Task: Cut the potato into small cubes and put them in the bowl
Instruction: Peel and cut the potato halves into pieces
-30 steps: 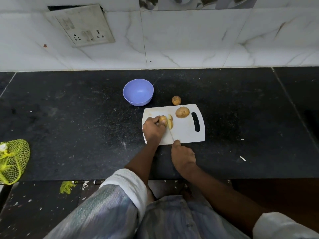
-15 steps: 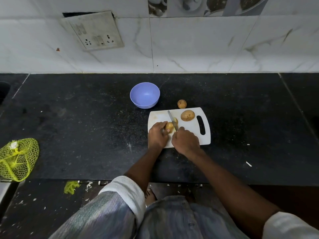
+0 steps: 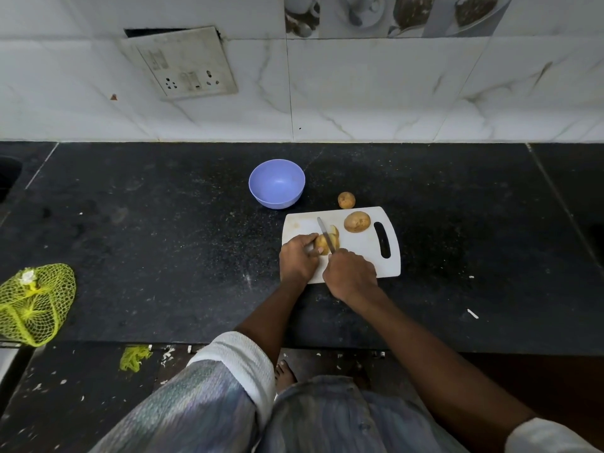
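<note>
On the black bench (image 3: 163,256), the right hand (image 3: 351,276) grips a knife (image 3: 325,233) whose blade rests in the cut potato (image 3: 323,244). The left hand (image 3: 299,259) curls around that potato on the white cutting board (image 3: 366,256). A whole potato (image 3: 357,221) lies further back on the board, and beyond its far edge sit a smaller potato (image 3: 346,200) and the purple bowl (image 3: 276,183).

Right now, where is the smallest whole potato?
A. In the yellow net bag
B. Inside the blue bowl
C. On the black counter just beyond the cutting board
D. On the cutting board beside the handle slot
C: the smallest potato sits on the black counter, just past the far edge of the cutting board; the blue bowl holds nothing.
</note>
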